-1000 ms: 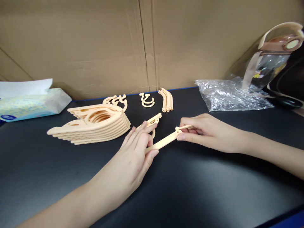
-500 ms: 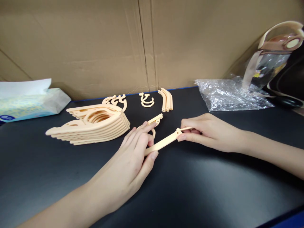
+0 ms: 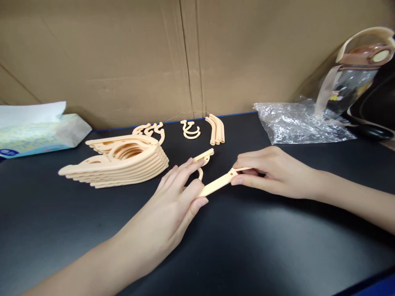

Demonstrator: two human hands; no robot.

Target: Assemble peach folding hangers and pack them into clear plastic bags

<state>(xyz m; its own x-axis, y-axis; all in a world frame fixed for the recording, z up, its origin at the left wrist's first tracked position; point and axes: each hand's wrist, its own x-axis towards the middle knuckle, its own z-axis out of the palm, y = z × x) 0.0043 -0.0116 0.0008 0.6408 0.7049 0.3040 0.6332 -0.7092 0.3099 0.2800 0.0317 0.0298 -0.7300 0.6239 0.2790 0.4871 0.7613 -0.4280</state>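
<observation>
A peach plastic hanger arm (image 3: 216,186) is held between both hands just above the black table (image 3: 262,246). My left hand (image 3: 174,205) is closed on its near end, thumb against the strip, with a second arm piece (image 3: 204,156) and a small loop showing past the fingers. My right hand (image 3: 271,170) pinches the far end, where a pin hole and a thin tab show. A stack of finished peach hangers (image 3: 121,162) lies left of my left hand.
Loose hook pieces (image 3: 190,130) and curved arm pieces (image 3: 217,129) lie near the cardboard wall (image 3: 123,61). A tissue pack (image 3: 33,129) sits far left. Crumpled clear plastic (image 3: 296,123) and a bottle (image 3: 354,74) stand at the right.
My left thumb slid up along the arm piece, covering more of it. The right hand shifted slightly with the piece's end. The rest is unmoved.
</observation>
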